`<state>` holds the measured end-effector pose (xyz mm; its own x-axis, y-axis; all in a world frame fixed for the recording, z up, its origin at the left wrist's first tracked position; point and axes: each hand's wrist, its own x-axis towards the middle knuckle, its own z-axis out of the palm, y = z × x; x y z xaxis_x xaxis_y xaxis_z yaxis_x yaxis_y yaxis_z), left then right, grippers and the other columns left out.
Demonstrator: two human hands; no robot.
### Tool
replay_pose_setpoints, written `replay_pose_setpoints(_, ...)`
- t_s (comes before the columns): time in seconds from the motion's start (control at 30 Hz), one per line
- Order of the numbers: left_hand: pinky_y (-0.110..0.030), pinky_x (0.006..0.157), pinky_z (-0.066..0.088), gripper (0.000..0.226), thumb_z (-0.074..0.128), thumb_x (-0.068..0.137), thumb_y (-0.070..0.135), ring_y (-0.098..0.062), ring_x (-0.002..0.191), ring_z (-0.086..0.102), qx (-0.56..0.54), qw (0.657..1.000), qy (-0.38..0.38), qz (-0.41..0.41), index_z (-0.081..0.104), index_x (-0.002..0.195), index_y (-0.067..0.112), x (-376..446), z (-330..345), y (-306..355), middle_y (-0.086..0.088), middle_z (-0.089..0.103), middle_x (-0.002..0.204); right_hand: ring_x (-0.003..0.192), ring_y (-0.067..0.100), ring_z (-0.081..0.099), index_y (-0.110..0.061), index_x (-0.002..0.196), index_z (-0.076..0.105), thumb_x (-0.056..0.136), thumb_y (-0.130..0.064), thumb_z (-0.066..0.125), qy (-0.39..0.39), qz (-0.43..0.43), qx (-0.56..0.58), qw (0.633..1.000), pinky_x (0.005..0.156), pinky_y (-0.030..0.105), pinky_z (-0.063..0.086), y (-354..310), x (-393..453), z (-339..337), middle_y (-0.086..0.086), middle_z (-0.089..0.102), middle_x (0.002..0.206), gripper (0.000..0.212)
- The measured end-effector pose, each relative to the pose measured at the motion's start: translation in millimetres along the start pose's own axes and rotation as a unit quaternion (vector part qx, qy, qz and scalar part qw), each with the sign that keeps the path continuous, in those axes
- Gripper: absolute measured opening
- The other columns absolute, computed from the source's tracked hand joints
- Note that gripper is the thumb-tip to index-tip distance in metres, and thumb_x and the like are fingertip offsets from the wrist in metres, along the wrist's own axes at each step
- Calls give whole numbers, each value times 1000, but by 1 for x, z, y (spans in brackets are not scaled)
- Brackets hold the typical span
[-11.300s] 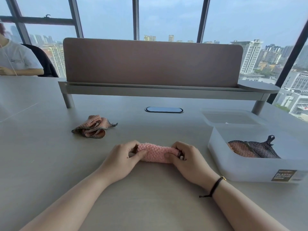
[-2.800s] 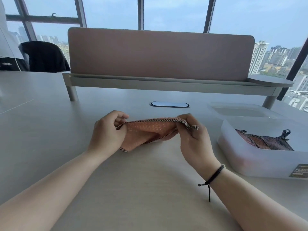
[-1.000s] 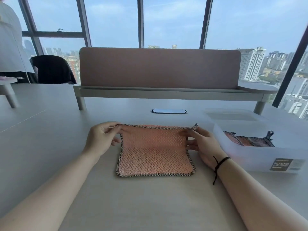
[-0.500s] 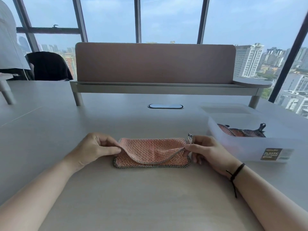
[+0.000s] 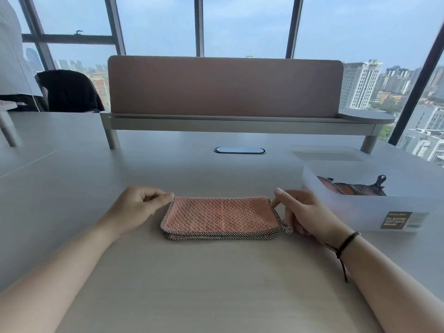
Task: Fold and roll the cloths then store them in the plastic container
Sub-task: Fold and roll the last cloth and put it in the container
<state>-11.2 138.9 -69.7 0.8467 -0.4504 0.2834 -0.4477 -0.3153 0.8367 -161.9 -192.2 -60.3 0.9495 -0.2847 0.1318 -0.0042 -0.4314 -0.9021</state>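
Tabletop (image 5: 216,284) is pale wood-grain; a brown divider panel (image 5: 224,86) on a grey shelf rail stands across the far side, with an oval cable port (image 5: 239,150) set in the surface just in front of it; a dark chair (image 5: 69,91) sits at far left, beside it part of someone in a white top at the frame edge; windows and city towers behind. Nothing lies between the hands and the cloth; the space in front of the cloth is bare.

Plastic container (image 5: 374,207) sits to the right, translucent, labelled on its near wall, near the right hand but not touching it; its lid (image 5: 329,156) lies flat just behind it; stored cloths (image 5: 353,187) lie inside, dark mesh edging and a hanging loop showing.

Pink cloth (image 5: 222,216) lies flat on the tabletop between both hands, folded in half into a long strip, checked trim edges stacked along the near side.

Left hand (image 5: 137,207): grip loosely curled, thumb and forefinger tips pinched on the cloth's far-left corner. Right hand (image 5: 305,212): forefinger extended, fingertip at the far-right corner; thumb and lower fingers close to the near-right corner by its loop, contact there unclear; black cord bracelet (image 5: 343,243) on the wrist.
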Motion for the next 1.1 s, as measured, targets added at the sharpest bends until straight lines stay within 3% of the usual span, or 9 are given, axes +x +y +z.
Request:
replay_pose_setpoints(0.07, -25, 74, 49, 15, 70, 89, 35, -5, 70, 64, 61, 996, 63, -7, 79, 86, 24, 8, 4, -9, 11, 74, 75, 40, 13, 34, -16, 76, 70, 90, -51, 61, 46, -21, -46, 998, 45, 22, 29, 2, 1, 5, -2, 44, 45, 39)
replay_pose_setpoints(0.13, -33, 88, 52, 13, 67, 92, 37, -13, 89, 70, 99, 992, 77, -10, 78, 93, 29, 18, 9, -18, 7, 77, 89, 40, 9, 32, -19, 72, 67, 91, -41, 66, 107, -45, -102, 988, 47, 23, 28, 3, 3, 11, -7, 41, 43, 30)
replay_pose_setpoints(0.27, -30, 87, 50, 17, 62, 94, 39, -12, 95, 67, 187, 982, 27, -10, 77, 99, 32, 33, 23, -16, 12, 74, 97, 51, 9, 50, -27, 72, 63, 91, -34, 63, 206, -115, -218, 947, 53, 26, 41, -14, 11, 31, -8, 56, 54, 20)
replay_pose_setpoints(0.37, -27, 77, 48, 11, 66, 89, 42, -6, 86, 64, 222, 975, -1, -17, 73, 81, 38, 36, 28, -13, 21, 69, 86, 81, 12, 62, -32, 94, 70, 95, -34, 56, 139, -174, -279, 934, 72, 29, 48, -29, 21, 56, -14, 69, 91, 14)
replay_pose_setpoints(0.5, -26, 68, 45, 17, 73, 84, 44, -2, 77, 64, 219, 975, 3, -28, 72, 75, 29, 37, 24, -18, 16, 71, 76, 123, 16, 55, -32, 128, 61, 100, -52, 37, -28, -112, -378, 919, 102, 35, 39, -28, 36, 76, -13, 59, 136, 42)
replay_pose_setpoints(0.57, -26, 67, 45, 19, 73, 84, 44, -3, 77, 64, 213, 977, 8, -21, 70, 75, 28, 37, 24, -19, 15, 70, 76, 134, 12, 45, -33, 130, 57, 99, -61, 26, -82, -94, -432, 893, 114, 44, 29, -25, 38, 79, -13, 55, 142, 52)
replay_pose_setpoints(0.7, -28, 68, 47, 23, 70, 86, 45, -8, 76, 65, 186, 982, 17, -27, 68, 75, 25, 40, 24, -21, 9, 71, 76, 146, 11, 29, -25, 139, 50, 100, -60, 21, -58, -117, -470, 873, 122, 50, 11, -33, 35, 77, -10, 46, 150, 59)
replay_pose_setpoints(0.87, -34, 77, 49, 36, 52, 98, 45, -18, 78, 66, 160, 986, 28, -41, 68, 78, 20, 43, 26, -20, 5, 69, 74, 153, 13, 9, -26, 155, 23, 97, -67, 16, -135, -72, -436, 887, 124, 48, 5, -28, 27, 91, -7, 18, 165, 72)
replay_pose_setpoints(1.1, -40, 87, 53, 10, 63, 93, 31, -13, 84, 69, 181, 982, 22, -41, 67, 83, 30, 38, 22, -27, 12, 74, 81, 153, 11, -3, -35, 157, 7, 88, -79, 11, -158, -39, -443, 882, 124, 46, -2, -16, 26, 94, -13, -1, 166, 82)
